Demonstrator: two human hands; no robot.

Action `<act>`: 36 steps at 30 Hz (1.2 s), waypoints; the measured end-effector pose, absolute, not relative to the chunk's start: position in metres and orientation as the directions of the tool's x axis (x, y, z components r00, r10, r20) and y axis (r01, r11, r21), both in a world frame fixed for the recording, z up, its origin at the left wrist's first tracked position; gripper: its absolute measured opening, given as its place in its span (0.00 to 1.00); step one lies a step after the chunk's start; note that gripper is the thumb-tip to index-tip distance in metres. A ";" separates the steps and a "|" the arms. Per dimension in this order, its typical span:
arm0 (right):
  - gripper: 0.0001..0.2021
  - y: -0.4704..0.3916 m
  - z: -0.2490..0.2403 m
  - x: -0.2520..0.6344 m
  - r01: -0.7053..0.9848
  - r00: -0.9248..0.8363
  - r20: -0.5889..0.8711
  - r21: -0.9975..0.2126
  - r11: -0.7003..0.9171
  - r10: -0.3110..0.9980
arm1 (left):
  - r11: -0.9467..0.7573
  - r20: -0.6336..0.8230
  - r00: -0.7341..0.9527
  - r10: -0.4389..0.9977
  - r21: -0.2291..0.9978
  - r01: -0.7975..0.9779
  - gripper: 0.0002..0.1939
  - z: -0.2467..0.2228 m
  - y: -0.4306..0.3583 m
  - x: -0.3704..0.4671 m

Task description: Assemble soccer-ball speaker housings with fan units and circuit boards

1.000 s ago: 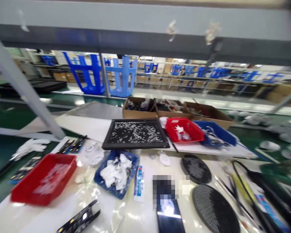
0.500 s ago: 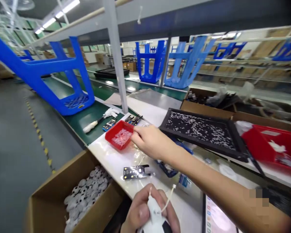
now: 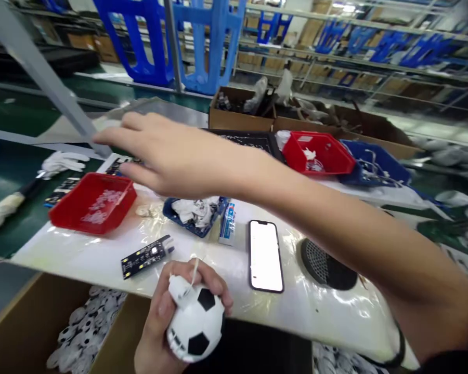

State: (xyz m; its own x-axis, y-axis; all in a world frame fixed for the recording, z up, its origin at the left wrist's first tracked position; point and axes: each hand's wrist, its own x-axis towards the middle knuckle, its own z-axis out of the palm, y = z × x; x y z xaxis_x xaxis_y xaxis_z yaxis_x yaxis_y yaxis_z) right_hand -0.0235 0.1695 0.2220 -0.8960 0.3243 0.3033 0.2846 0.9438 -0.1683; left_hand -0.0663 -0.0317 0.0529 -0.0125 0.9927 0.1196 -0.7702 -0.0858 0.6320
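My left hand (image 3: 156,322) is wrapped round a small toy football (image 3: 198,327), white with black patches, with a white neck and a thin pale cord at its top. Stretched across the table, my right hand (image 3: 159,156) has its fingers out and thumb apart; nothing shows in it. Below and left of that hand sits a red bin (image 3: 93,205) of tiny clear pieces. A black circuit board (image 3: 146,256) with yellow pads lies in front of the bin. The right forearm covers part of a black tray (image 3: 253,139) of small white bits.
A phone (image 3: 265,254) with a lit screen lies mid-table, beside a blue basket (image 3: 197,228) of white scraps. Farther back stand a red bin (image 3: 335,156) and a blue bin (image 3: 378,161). Cardboard box (image 3: 23,317) at lower left holds many football-patterned pieces. A metal post (image 3: 50,83) rises at left.
My view has swung right and down. My right hand has come away from the red bin's rim and its fingers have opened. The left hand still holds the toy football, now seen more fully.
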 end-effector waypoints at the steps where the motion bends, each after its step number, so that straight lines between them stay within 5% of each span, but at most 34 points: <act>1: 0.34 0.167 0.225 0.006 0.309 -0.881 0.320 -0.171 0.935 0.350 | -0.052 0.093 0.009 0.996 0.627 -0.777 0.14 0.051 -0.025 -0.060; 3: 0.34 0.157 0.218 0.066 0.446 -0.810 0.341 -0.170 0.879 0.477 | 0.011 0.045 0.050 0.998 0.627 -0.779 0.13 0.046 -0.013 -0.049; 6: 0.14 0.126 0.169 0.143 0.499 -0.679 0.481 -0.251 0.829 0.555 | 0.106 -0.048 0.100 0.994 0.691 -0.715 0.13 0.037 0.000 -0.043; 10: 0.09 0.067 0.074 0.199 0.585 -0.427 0.469 -0.508 0.632 0.773 | 0.180 -0.134 0.124 0.983 0.829 -0.530 0.16 0.021 0.007 -0.048; 15: 0.07 0.023 0.005 0.212 0.483 -0.235 0.565 -0.638 0.599 0.791 | 0.001 0.027 0.109 0.994 0.968 -0.251 0.11 0.012 0.007 -0.051; 36: 0.08 0.034 0.013 0.205 0.608 -0.197 0.457 -0.637 0.474 0.867 | 0.012 0.000 0.112 0.994 0.994 -0.109 0.10 0.012 0.004 -0.048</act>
